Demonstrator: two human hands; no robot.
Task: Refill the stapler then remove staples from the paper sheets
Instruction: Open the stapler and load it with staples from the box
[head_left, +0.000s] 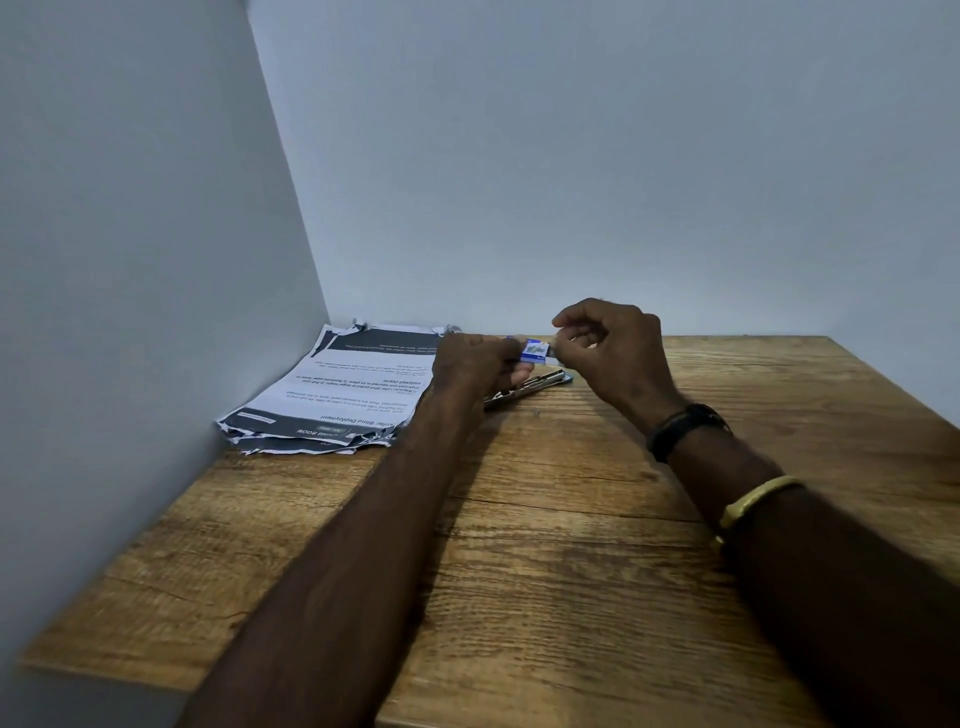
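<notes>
While both hands worked above the far side of the wooden table (571, 519), the left hand (475, 364) gripped one end of a small blue staple box (534, 349) and the right hand (613, 345) pinched its other end, fingertips closed on it as if to draw the tray out. Just beneath them the stapler (524, 387) lay flat on the wood, looking opened out, though that was hard to tell at this distance. The printed paper sheets (343, 389) sat in a ragged stack in the corner, touching the wall (156, 208), just left of the hands. That box looked light and easily crushed, so a hold on its ends seemed wise; the staple strips inside would likely be brittle and best lifted by their long sides. The sheets, thin and already torn at the edges, would want pinning flat near each staple.
</notes>
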